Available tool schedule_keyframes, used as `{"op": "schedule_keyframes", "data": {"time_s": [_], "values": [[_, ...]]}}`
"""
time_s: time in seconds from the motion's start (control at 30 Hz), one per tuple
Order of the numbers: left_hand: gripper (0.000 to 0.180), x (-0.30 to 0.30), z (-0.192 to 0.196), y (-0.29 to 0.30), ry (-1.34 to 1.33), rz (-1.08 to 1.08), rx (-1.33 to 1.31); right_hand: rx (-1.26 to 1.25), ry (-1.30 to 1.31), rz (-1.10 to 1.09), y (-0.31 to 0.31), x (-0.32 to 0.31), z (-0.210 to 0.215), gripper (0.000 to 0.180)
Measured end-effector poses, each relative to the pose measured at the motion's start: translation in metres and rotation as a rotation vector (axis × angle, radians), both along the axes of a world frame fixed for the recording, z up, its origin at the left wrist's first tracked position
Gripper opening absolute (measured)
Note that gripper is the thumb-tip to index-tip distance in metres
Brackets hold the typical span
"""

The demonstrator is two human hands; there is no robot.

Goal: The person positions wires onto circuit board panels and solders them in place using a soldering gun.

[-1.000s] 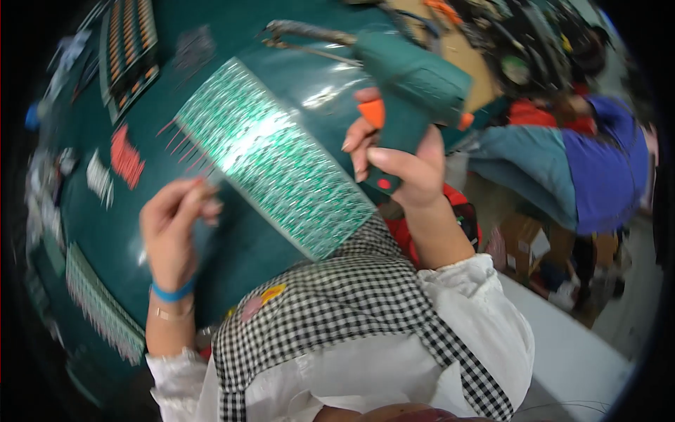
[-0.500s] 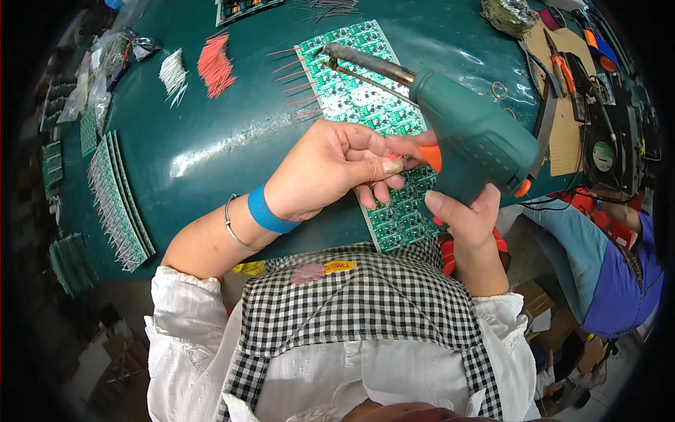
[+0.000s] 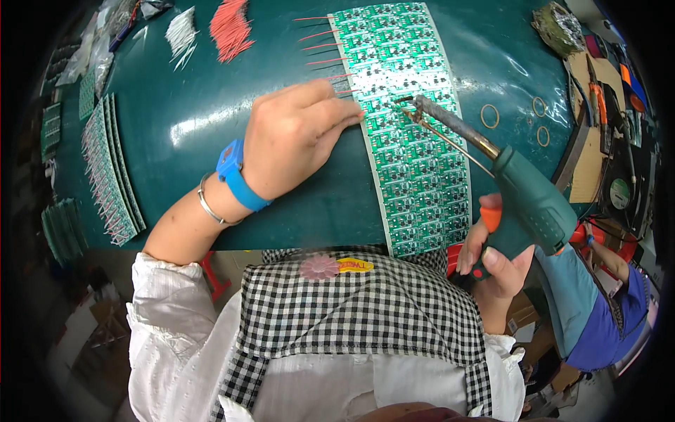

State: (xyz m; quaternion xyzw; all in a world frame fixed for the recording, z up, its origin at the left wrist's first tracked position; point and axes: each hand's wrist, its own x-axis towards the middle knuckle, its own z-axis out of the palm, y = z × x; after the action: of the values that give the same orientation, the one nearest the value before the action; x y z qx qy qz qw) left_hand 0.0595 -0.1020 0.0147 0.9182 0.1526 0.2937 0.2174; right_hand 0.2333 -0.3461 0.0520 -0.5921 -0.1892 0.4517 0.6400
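My right hand (image 3: 500, 264) grips the green handle of a soldering gun (image 3: 532, 204) with an orange trigger. Its dark tip and thin feed tube are over the green circuit board panel (image 3: 422, 190), close to its middle columns. At the panel's left edge my left hand (image 3: 299, 133) is closed in a pinch, knuckles up. A speck of red shows at its fingertips, seemingly a red wire, mostly hidden by the fingers. Above that hand, several red and black wires (image 3: 323, 47) stick out leftward from the panel's edge.
A bundle of red wires (image 3: 230, 29) and one of white wires (image 3: 181, 35) lie at the far left. Wired board strips (image 3: 112, 169) stand at left. Rubber bands (image 3: 490, 115) lie right of the panel; pliers (image 3: 598, 98) lie farther right. Another person (image 3: 598, 302) sits at right.
My hands have moved apart: the left to the panel's left edge, the right with the soldering gun to the right and nearer me. The gun's tip has come down toward the panel's middle.
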Motion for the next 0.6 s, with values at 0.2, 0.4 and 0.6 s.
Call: {"op": "schedule_keyframes", "data": {"time_s": [0.2, 0.4, 0.6], "values": [[0.019, 0.002, -0.019, 0.002, -0.053, 0.018, 0.034, -0.084, 0.109, 0.058, -0.004, -0.003, 0.005, 0.064], [0.020, -0.001, -0.025, 0.005, -0.079, 0.012, -0.023, -0.092, 0.097, 0.083, 0.001, -0.005, 0.004, 0.059], [0.022, -0.002, -0.026, 0.007, -0.087, -0.005, -0.062, -0.076, 0.056, 0.107, 0.006, -0.005, -0.002, 0.054]]}}
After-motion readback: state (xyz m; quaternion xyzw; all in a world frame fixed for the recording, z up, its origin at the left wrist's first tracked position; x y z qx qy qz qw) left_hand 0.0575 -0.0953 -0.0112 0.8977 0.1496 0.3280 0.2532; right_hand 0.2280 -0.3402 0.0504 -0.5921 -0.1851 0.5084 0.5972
